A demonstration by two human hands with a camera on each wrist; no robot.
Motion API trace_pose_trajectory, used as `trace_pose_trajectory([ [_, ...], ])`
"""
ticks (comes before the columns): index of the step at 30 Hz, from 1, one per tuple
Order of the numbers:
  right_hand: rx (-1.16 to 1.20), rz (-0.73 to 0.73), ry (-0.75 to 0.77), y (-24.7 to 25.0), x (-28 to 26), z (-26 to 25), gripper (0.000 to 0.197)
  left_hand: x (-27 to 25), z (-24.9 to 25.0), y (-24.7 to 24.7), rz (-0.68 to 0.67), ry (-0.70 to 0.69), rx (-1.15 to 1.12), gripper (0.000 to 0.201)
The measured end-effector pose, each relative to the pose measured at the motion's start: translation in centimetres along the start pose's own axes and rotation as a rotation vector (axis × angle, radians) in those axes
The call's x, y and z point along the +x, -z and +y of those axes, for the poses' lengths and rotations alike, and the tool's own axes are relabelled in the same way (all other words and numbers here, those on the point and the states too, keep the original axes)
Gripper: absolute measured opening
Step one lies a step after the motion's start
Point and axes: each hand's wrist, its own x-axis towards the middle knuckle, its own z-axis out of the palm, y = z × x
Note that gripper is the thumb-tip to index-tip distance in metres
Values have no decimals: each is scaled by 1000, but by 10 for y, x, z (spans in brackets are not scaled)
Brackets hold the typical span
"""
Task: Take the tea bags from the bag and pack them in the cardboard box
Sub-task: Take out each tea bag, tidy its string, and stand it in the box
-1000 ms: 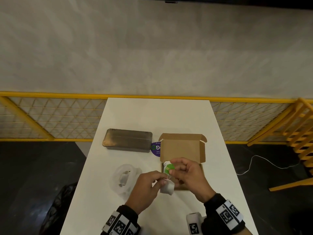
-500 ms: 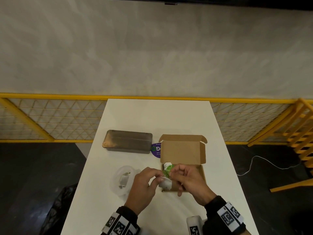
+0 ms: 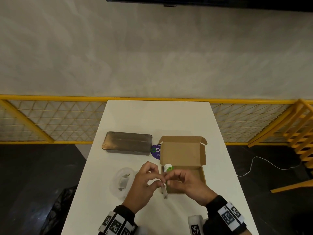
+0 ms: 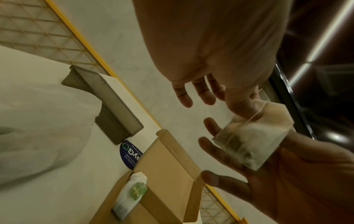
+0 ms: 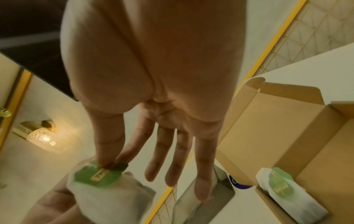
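Observation:
A white tea bag hangs between my hands at the near left corner of the open cardboard box. My left hand pinches the tea bag with thumb and forefinger. My right hand pinches its green tag against the bag. Another tea bag with a green tag lies in the box's far left corner, also in the wrist views. The clear plastic bag lies left of my hands with one tea bag inside.
A grey metal tin lies at the back left, with a purple round sticker between it and the box. The white table is narrow, with a yellow railing behind it and dark floor on both sides.
My right hand has brought the green tag down from above onto the tea bag. Both hands have stayed by the box's near left corner, still holding the bag.

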Motion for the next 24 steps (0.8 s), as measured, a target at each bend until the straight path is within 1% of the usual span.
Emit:
trace_pose_trajectory([
  [3, 51, -34, -20, 0, 1, 1, 9, 1, 3, -2, 26, 17, -42, 37],
  [6, 89, -1, -27, -2, 4, 3, 8, 5, 2, -5, 67, 55, -34, 43],
  [9, 134, 138, -14, -4, 9, 7, 15, 8, 0, -7, 101, 92, -67, 47],
  [10, 159, 202, -22, -6, 11, 8, 14, 9, 0, -8, 126, 116, -99, 42],
  [12, 197, 320, -39, -9, 15, 10, 18, 11, 2, -9, 178, 203, -212, 22],
  [13, 204, 375, -43, -11, 17, 9, 21, 12, 3, -10, 174, 248, -256, 16],
  [15, 214, 466, -36, -15, 20, 8, 21, 13, 5, -14, 108, 305, -272, 17],
  [16, 219, 496, -32, -17, 21, 9, 19, 13, 5, -17, 81, 311, -256, 16],
  [18, 216, 522, -34, -18, 24, 10, 15, 15, 4, -24, 73, 292, -213, 16],
  [20, 225, 514, -61, -16, 25, 12, 14, 17, -1, -29, 107, 296, -182, 16],
  [22, 230, 488, -100, -10, 25, 14, 15, 21, -7, -31, 128, 307, -169, 14],
  [24, 199, 446, -145, -1, 23, 18, 14, 25, -13, -33, 116, 311, -131, 11],
])
